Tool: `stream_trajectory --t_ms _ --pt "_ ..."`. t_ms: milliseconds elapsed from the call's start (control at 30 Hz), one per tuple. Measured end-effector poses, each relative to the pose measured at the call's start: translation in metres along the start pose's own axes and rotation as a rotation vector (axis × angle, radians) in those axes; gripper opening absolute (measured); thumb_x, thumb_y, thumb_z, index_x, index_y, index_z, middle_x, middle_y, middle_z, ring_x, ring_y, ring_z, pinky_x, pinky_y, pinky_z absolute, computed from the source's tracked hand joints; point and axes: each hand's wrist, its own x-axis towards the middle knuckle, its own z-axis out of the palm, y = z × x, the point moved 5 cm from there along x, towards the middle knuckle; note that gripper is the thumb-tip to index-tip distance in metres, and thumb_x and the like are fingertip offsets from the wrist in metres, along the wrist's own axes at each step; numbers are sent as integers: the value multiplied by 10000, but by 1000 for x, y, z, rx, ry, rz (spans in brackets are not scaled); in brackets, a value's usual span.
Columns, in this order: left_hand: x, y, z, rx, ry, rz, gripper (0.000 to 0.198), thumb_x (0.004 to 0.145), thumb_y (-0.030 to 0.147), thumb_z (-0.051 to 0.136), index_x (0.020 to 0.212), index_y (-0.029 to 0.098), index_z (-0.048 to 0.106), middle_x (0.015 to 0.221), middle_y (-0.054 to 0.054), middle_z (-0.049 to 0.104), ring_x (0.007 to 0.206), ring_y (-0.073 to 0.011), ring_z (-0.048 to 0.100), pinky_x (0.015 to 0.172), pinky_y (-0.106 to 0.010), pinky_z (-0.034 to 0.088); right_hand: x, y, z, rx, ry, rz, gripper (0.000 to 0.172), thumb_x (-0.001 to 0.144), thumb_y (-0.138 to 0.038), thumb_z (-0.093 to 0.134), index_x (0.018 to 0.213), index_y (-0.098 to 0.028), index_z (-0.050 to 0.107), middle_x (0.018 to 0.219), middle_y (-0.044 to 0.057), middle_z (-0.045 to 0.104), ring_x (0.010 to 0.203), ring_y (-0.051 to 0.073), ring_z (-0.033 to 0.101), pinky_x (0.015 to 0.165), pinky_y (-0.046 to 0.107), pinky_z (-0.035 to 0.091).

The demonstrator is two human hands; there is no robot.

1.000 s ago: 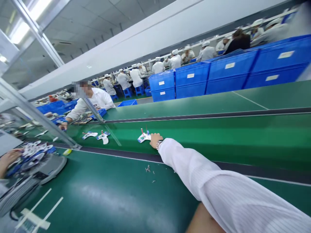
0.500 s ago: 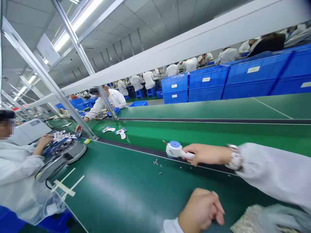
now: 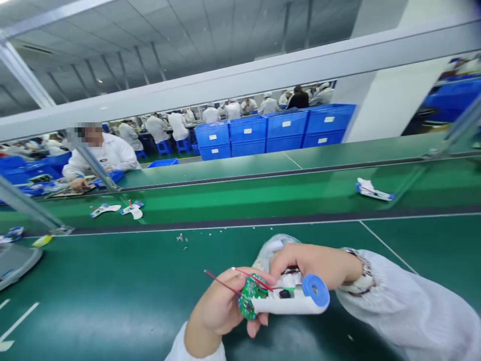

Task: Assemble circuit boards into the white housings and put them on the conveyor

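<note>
An opened white gun-type thermometer [image 3: 287, 305] lies tilted between my hands, its inside facing up. It has a round blue nose, a green circuit board [image 3: 248, 297] at the left end, and loose red wires. My left hand [image 3: 221, 306] is closed around the circuit board end, with the thumb over the top. Behind the housing, my right hand [image 3: 311, 263] has its fingers bent down against the body; their tips are hidden. A clear plastic bag [image 3: 276, 244] shows just behind my right hand, partly covered by it.
Two opened thermometer pieces [image 3: 132, 209] lie on the green belt [image 3: 233, 200] at left, another thermometer piece [image 3: 372, 190] at right. Small white bits [image 3: 181, 237] are scattered on the table. A co-worker [image 3: 107, 155] sits across; blue bins [image 3: 248, 133] stand beyond.
The view has turned right. My right hand has brought the thermometer from over the belt edge back to my left hand, which has closed on it. Its open inside now shows.
</note>
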Motion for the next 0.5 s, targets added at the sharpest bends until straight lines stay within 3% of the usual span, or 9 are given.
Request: stream_trajectory --t_ms 100,300,400,500 --pt "4 -3 20 -13 -42 17 460 715 515 732 855 77 745 540 -86 690 336 -99 553 313 -151 399 -18 14 12 382 -57 -50 335 567 -348 820 784 -129 689 712 3 633 674 121 548 677 237 452" --pt "23 -1 38 -4 36 111 320 750 427 755 819 115 746 629 -49 697 415 -33 533 418 -109 412 -34 63 42 802 118 -168 495 585 -451 826 885 -96 654 765 41 648 691 117 607 681 236 468" --pt "34 1 40 6 79 119 298 765 402 753 910 142 749 647 -37 686 451 -40 539 447 -117 423 -34 74 53 951 158 -229 507 584 -489 820 848 -96 638 713 51 657 622 121 614 602 225 467" --pt "41 1 36 -8 128 127 299 822 403 696 1088 268 712 680 -32 712 461 -54 567 477 -136 444 -32 79 54 1074 178 -278 495 599 -517 798 820 -107 631 644 44 657 545 128 606 539 231 468"
